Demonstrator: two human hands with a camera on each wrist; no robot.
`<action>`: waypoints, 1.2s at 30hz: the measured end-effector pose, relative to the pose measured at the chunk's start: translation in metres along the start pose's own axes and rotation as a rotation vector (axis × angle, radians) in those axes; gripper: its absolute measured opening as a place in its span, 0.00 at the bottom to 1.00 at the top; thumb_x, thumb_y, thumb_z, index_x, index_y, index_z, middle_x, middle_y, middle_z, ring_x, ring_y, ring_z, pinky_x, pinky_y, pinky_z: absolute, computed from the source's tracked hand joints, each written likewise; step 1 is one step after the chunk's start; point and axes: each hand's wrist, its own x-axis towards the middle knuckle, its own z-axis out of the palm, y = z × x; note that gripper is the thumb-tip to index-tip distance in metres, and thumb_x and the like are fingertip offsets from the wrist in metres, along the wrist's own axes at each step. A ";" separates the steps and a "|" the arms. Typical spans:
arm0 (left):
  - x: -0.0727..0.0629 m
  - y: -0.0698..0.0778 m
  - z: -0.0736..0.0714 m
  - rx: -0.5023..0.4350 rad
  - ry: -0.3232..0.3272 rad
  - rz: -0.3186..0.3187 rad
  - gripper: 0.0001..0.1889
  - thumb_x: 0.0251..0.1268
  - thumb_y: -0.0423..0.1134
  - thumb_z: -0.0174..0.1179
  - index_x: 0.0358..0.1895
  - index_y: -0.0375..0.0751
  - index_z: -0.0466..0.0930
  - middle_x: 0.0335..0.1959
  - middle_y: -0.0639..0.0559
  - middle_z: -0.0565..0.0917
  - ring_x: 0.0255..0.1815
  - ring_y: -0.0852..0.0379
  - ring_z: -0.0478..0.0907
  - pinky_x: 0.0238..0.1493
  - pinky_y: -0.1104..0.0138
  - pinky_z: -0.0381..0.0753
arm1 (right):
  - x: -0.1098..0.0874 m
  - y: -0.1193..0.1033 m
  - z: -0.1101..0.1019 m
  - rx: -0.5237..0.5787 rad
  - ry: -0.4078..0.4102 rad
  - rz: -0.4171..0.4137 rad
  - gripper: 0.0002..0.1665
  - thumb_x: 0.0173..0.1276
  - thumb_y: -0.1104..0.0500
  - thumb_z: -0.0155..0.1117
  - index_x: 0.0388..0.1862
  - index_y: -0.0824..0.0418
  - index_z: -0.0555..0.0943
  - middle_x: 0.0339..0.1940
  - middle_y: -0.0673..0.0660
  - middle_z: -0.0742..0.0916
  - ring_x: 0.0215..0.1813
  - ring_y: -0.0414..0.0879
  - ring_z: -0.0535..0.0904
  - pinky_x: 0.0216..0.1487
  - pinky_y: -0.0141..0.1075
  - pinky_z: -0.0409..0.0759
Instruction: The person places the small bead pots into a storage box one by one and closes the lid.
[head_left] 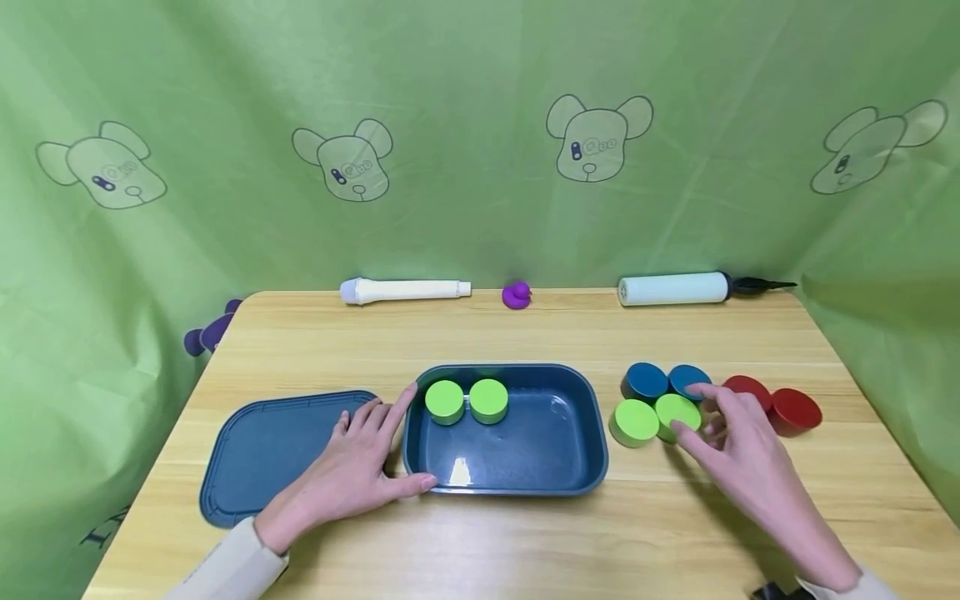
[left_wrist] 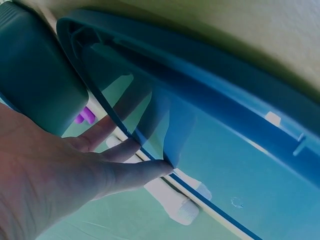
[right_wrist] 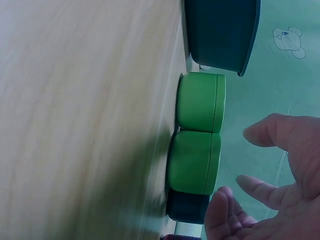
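Note:
My left hand [head_left: 358, 468] spreads over the left end of a dark blue box [head_left: 517, 454], index finger and thumb at its rim. Its other fingers lie by the edge of a flat blue lid [head_left: 273, 450]. Inside the box, at the back left, stand two light green round pieces, a left one [head_left: 445, 400] and a right one [head_left: 489, 399]. My right hand [head_left: 738, 437] hovers with thumb and fingers apart above a green piece [head_left: 677, 414]; the right wrist view shows a gap between. Beside that piece stands another green piece [head_left: 634, 422].
Two blue pieces [head_left: 646, 381] stand behind the green ones, and two red pieces [head_left: 797, 412] to the right. Along the table's back edge lie a white microphone [head_left: 408, 290], a purple duck [head_left: 517, 295] and a white cylinder with a black nozzle [head_left: 675, 288]. A green curtain [head_left: 480, 200] hangs behind.

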 end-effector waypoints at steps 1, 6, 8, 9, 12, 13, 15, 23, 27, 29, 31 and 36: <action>0.000 0.000 0.000 -0.001 0.000 0.000 0.61 0.65 0.83 0.58 0.93 0.60 0.39 0.77 0.35 0.72 0.81 0.27 0.61 0.73 0.20 0.52 | 0.000 0.001 0.000 -0.004 -0.011 0.005 0.35 0.74 0.53 0.78 0.72 0.65 0.77 0.50 0.62 0.76 0.46 0.54 0.77 0.36 0.29 0.75; 0.000 0.000 0.000 0.002 0.001 0.001 0.62 0.65 0.83 0.58 0.93 0.59 0.40 0.77 0.35 0.72 0.81 0.27 0.61 0.72 0.20 0.52 | 0.002 0.006 0.000 -0.025 -0.077 0.005 0.37 0.75 0.53 0.77 0.76 0.65 0.74 0.52 0.66 0.76 0.47 0.57 0.80 0.36 0.38 0.77; 0.000 0.000 -0.001 0.008 0.002 0.002 0.62 0.65 0.83 0.58 0.93 0.59 0.40 0.76 0.35 0.72 0.81 0.27 0.62 0.72 0.21 0.53 | 0.003 0.007 0.000 -0.031 -0.093 -0.009 0.37 0.76 0.54 0.76 0.77 0.64 0.73 0.52 0.66 0.77 0.48 0.57 0.80 0.37 0.40 0.77; -0.001 0.000 -0.001 0.011 0.003 0.002 0.62 0.65 0.83 0.57 0.93 0.59 0.40 0.76 0.36 0.73 0.81 0.27 0.62 0.72 0.21 0.53 | 0.003 0.007 0.001 -0.033 -0.098 -0.017 0.37 0.76 0.54 0.75 0.78 0.64 0.72 0.52 0.66 0.77 0.48 0.57 0.80 0.38 0.41 0.77; -0.001 0.000 -0.001 0.017 0.004 0.003 0.62 0.65 0.83 0.57 0.93 0.59 0.40 0.76 0.36 0.73 0.81 0.27 0.62 0.72 0.21 0.54 | 0.005 0.008 0.001 -0.033 -0.105 -0.038 0.37 0.76 0.56 0.75 0.78 0.65 0.72 0.50 0.65 0.78 0.48 0.56 0.79 0.38 0.41 0.78; 0.000 0.000 0.000 0.017 0.004 0.003 0.62 0.65 0.84 0.57 0.93 0.59 0.40 0.76 0.36 0.73 0.81 0.27 0.62 0.72 0.21 0.54 | 0.005 0.008 0.002 -0.034 -0.105 -0.040 0.37 0.76 0.57 0.75 0.78 0.65 0.72 0.49 0.64 0.78 0.48 0.56 0.78 0.38 0.40 0.77; 0.000 0.000 0.000 0.013 0.003 0.003 0.61 0.65 0.83 0.57 0.93 0.60 0.40 0.76 0.36 0.73 0.81 0.27 0.62 0.72 0.21 0.54 | 0.006 0.008 0.003 -0.035 -0.107 -0.038 0.37 0.76 0.58 0.76 0.78 0.67 0.72 0.47 0.63 0.78 0.49 0.56 0.76 0.37 0.39 0.76; 0.000 0.000 0.000 0.006 0.007 0.003 0.62 0.65 0.83 0.59 0.93 0.60 0.39 0.76 0.36 0.73 0.81 0.27 0.62 0.72 0.20 0.53 | 0.011 0.008 0.005 -0.038 -0.157 0.006 0.38 0.77 0.56 0.75 0.77 0.69 0.71 0.46 0.63 0.77 0.49 0.57 0.71 0.35 0.39 0.73; 0.000 0.000 0.000 0.006 0.001 -0.002 0.63 0.64 0.82 0.60 0.92 0.61 0.37 0.77 0.37 0.72 0.82 0.28 0.61 0.73 0.21 0.52 | 0.011 0.008 0.006 -0.036 -0.182 0.027 0.39 0.77 0.56 0.74 0.78 0.70 0.70 0.48 0.64 0.76 0.49 0.57 0.71 0.37 0.41 0.74; -0.001 0.000 0.000 0.007 0.003 -0.003 0.63 0.65 0.81 0.61 0.92 0.61 0.37 0.77 0.38 0.73 0.82 0.28 0.60 0.74 0.21 0.51 | 0.011 0.008 0.007 -0.035 -0.186 0.031 0.40 0.76 0.55 0.74 0.78 0.71 0.69 0.49 0.65 0.76 0.49 0.57 0.71 0.37 0.41 0.75; -0.001 0.000 0.000 0.006 0.010 0.001 0.62 0.65 0.81 0.62 0.93 0.61 0.38 0.76 0.37 0.73 0.82 0.27 0.60 0.73 0.21 0.52 | 0.012 0.009 0.008 -0.025 -0.192 0.037 0.41 0.76 0.56 0.75 0.77 0.73 0.68 0.50 0.66 0.76 0.50 0.58 0.70 0.37 0.42 0.74; 0.000 -0.001 0.000 0.009 0.011 0.007 0.61 0.66 0.81 0.60 0.92 0.61 0.38 0.76 0.37 0.73 0.81 0.27 0.61 0.72 0.20 0.53 | 0.011 0.010 0.009 -0.025 -0.196 0.058 0.43 0.75 0.55 0.77 0.75 0.76 0.66 0.53 0.69 0.76 0.49 0.58 0.71 0.38 0.41 0.74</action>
